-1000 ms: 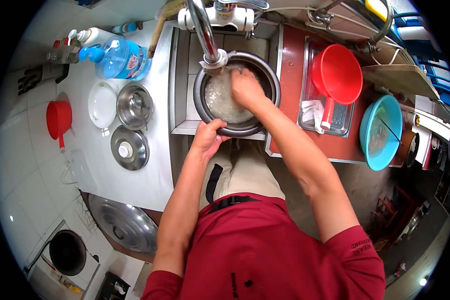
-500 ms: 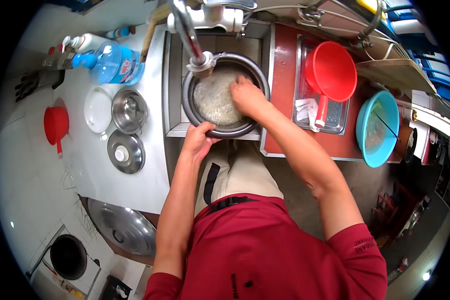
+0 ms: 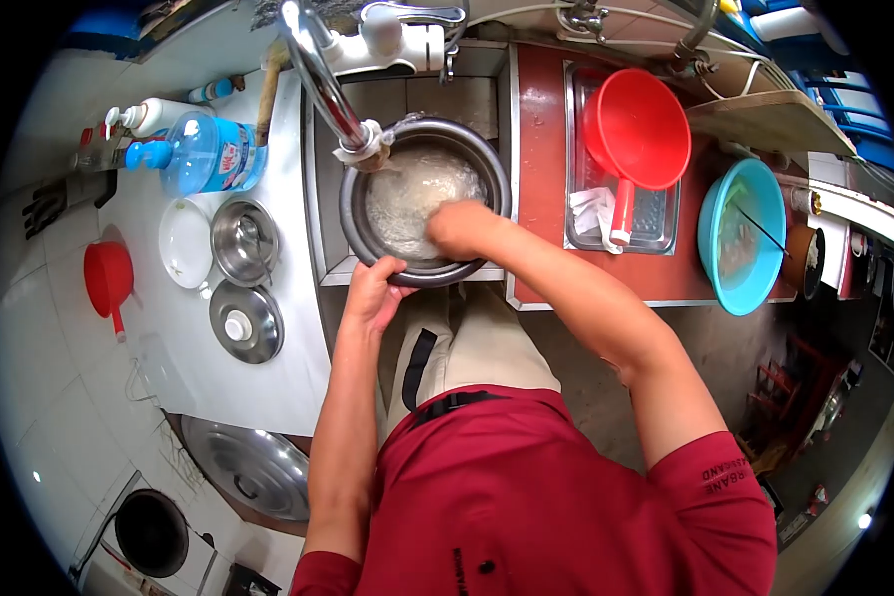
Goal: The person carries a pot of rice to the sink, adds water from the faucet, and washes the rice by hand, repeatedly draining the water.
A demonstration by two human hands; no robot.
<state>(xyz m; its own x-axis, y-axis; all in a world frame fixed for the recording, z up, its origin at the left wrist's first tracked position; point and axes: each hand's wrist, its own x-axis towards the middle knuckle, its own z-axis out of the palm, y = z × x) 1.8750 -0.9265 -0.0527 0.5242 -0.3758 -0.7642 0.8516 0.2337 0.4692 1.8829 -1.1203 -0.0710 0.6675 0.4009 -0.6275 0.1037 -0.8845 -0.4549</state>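
Lined down the left with a white-tiled wall (image 3: 48, 397), crossed by thin grout lines and marked by a small bright glint low down, and fitted alongside with a white countertop (image 3: 293, 387), faintly glossy. Continued on the right with a reddish-brown countertop (image 3: 541, 179), edged in pale metal, and bounded at the upper right by a blue rack (image 3: 869, 121). Set over a dull grey floor (image 3: 710, 348), dim towards the right, with red slatted furniture (image 3: 777, 389) too blurred to identify and, lower down, a small, bright light (image 3: 865, 521).
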